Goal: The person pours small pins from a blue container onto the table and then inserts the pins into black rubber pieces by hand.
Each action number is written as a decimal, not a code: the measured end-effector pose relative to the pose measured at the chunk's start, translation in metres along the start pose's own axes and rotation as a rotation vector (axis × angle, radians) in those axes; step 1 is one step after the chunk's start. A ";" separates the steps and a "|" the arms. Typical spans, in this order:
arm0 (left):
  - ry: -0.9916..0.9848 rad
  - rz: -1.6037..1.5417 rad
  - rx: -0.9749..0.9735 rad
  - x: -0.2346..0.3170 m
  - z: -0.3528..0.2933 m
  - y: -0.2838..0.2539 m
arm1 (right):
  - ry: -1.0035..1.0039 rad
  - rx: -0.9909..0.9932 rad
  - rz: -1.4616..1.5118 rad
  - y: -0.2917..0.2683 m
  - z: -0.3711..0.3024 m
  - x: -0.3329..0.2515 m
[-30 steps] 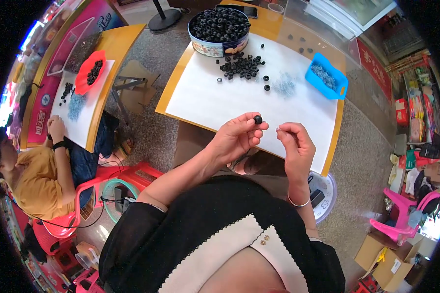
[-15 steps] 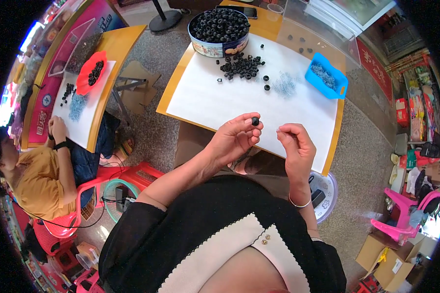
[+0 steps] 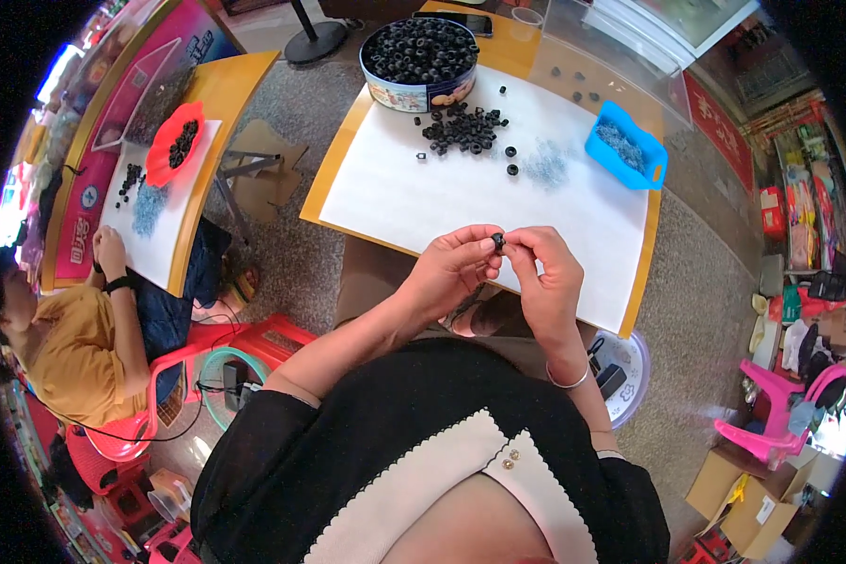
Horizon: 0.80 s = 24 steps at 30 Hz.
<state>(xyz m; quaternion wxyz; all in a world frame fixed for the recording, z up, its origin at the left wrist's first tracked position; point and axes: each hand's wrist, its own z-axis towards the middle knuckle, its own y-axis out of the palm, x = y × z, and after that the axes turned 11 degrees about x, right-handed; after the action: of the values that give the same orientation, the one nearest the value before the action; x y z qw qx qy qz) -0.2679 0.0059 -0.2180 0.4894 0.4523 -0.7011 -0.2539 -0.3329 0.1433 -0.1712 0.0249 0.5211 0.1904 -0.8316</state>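
My left hand (image 3: 449,267) pinches a small round black plastic piece (image 3: 498,242) between thumb and fingertips, just above the table's near edge. Against that piece my right hand (image 3: 547,274) brings its thumb and forefinger together; whatever tiny thing they grip is hidden. On the white sheet (image 3: 404,197) lies a loose heap of similar black pieces (image 3: 466,130), with two single ones to its right. Beside them is a scatter of tiny pale-blue, clear-looking bits (image 3: 547,167). A blue plastic tray (image 3: 656,150) to the right holds more of these bits.
A round tin (image 3: 406,96) full of black pieces stands at the table's far side, by a dark phone (image 3: 479,23). At left, a person in a mustard shirt (image 3: 94,348) sits at another table with a red dish (image 3: 164,160). A pink chair (image 3: 771,414) stands right.
My right hand has moved left, and its fingertips now meet the black piece in my left hand. The left hand has barely moved.
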 end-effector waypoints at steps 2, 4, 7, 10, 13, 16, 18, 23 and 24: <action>0.032 0.039 0.025 0.000 0.000 -0.002 | -0.073 -0.001 -0.101 0.000 -0.002 0.002; 0.063 0.078 0.051 -0.001 0.001 -0.003 | -0.101 -0.012 -0.126 0.001 -0.002 0.003; 0.131 0.171 0.090 -0.002 0.002 -0.006 | -0.054 -0.065 -0.146 0.000 -0.001 0.001; 0.124 0.247 0.079 0.003 0.003 -0.009 | 0.215 -0.175 -0.023 -0.008 0.005 0.002; -0.073 0.283 -0.050 0.010 0.003 -0.011 | 0.442 -0.300 0.133 -0.012 0.013 0.012; -0.172 0.198 -0.067 0.006 0.009 -0.021 | 0.480 -0.394 0.237 -0.009 0.018 0.024; -0.207 0.029 -0.100 0.004 0.012 -0.028 | 0.541 -0.482 0.317 -0.006 0.025 0.015; -0.156 -0.092 -0.091 0.005 0.021 -0.031 | 0.482 -0.373 0.313 0.007 0.034 0.029; -0.122 -0.091 -0.049 0.007 0.022 -0.031 | 0.461 -0.310 0.298 0.010 0.038 0.031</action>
<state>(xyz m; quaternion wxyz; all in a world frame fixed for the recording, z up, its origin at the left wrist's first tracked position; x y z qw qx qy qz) -0.2768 -0.0166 -0.2484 0.4445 0.4554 -0.7019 -0.3199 -0.3773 0.1255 -0.1865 0.1819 0.7079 0.2371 -0.6400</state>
